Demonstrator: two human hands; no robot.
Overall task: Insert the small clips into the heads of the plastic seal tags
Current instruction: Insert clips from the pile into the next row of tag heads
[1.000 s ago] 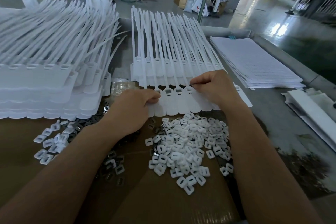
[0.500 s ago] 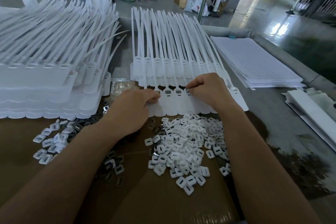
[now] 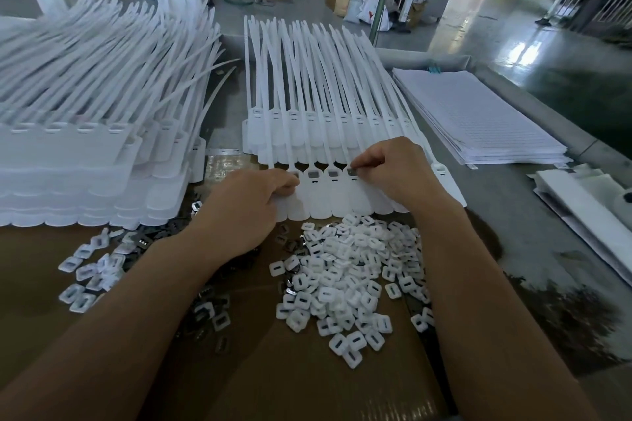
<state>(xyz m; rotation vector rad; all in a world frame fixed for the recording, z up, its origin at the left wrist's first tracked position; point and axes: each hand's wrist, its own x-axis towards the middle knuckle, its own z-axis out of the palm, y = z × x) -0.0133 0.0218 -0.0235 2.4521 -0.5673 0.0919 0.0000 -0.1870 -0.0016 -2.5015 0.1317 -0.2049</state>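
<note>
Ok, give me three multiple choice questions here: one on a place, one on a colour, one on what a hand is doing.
1. Where does the pile of white square pieces lie? A) on the cardboard B) in a bucket C) on a shelf
2. What colour are the seal tags? A) black B) white C) green
3. What is the right hand doing? A) lying flat B) waving C) pinching a dark clip at a tag head
Answers: A, the heap sits on brown cardboard; B, straps and heads are all white; C, its fingertips grip the clip.
</note>
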